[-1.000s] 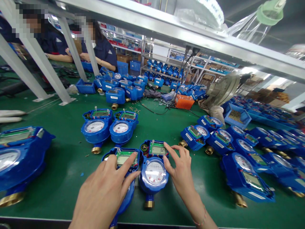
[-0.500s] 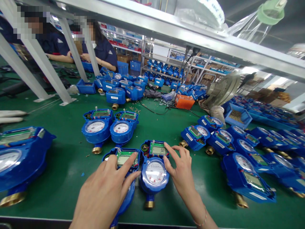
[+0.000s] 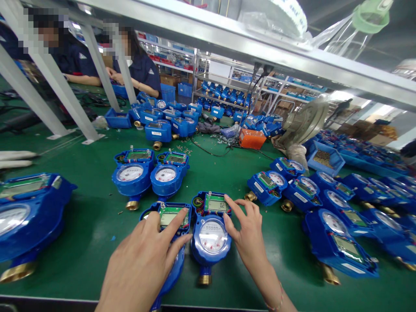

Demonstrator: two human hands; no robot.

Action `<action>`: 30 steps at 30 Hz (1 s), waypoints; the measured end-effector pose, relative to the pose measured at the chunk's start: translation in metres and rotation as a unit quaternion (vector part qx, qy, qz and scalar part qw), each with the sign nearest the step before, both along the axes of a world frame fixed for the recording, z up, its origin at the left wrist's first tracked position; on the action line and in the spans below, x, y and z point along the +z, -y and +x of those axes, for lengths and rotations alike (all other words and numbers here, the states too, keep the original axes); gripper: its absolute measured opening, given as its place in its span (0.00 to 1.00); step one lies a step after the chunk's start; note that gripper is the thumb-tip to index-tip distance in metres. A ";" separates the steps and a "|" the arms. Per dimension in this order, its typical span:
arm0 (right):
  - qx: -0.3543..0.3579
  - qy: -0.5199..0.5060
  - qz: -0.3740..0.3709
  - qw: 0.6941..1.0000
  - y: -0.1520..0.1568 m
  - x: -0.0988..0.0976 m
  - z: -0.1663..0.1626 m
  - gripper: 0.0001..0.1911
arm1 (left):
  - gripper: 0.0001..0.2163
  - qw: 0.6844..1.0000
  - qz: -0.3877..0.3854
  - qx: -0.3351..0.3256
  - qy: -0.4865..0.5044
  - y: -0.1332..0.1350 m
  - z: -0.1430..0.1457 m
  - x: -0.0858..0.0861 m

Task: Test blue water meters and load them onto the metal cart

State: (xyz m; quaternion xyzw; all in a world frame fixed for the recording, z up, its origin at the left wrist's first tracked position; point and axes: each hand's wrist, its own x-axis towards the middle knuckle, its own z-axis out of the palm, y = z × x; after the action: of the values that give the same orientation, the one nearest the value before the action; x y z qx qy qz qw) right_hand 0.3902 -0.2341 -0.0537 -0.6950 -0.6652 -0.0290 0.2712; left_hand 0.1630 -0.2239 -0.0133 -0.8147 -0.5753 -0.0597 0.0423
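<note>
Two blue water meters lie side by side at the near edge of the green bench. My left hand (image 3: 143, 260) rests on the left meter (image 3: 169, 216), index finger stretched onto its green display board, fingers apart. My right hand (image 3: 247, 236) touches the right side of the right meter (image 3: 210, 234), index fingertip at the edge of its small screen, which reads "02". That meter's round dial and brass fitting face me. Neither hand grips anything.
A pair of meters (image 3: 149, 175) stands just beyond. More blue meters crowd the right (image 3: 331, 225), the far left (image 3: 22, 212) and the back. An orange box (image 3: 251, 138), a blue parts bin (image 3: 323, 158) and metal frame legs (image 3: 61, 99) stand behind. Two co-workers (image 3: 139, 69) sit at back left.
</note>
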 end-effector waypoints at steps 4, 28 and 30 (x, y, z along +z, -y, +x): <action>0.001 -0.005 -0.003 1.000 -0.001 0.000 0.001 0.22 | 0.19 1.000 0.004 0.002 0.003 0.000 -0.001 -0.001; -0.001 -0.005 -0.016 1.000 -0.001 0.000 -0.001 0.22 | 0.19 1.000 0.001 -0.001 0.020 -0.001 -0.002 -0.004; -0.001 -0.006 -0.015 1.000 -0.001 -0.001 0.000 0.22 | 0.19 1.000 0.004 -0.003 0.020 -0.001 -0.003 -0.006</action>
State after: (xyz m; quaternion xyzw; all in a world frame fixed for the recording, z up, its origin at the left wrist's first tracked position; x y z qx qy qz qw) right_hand 0.3898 -0.2334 -0.0546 -0.7000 -0.6632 -0.0153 0.2644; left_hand 0.1596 -0.2228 -0.0190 -0.8150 -0.5730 -0.0787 0.0342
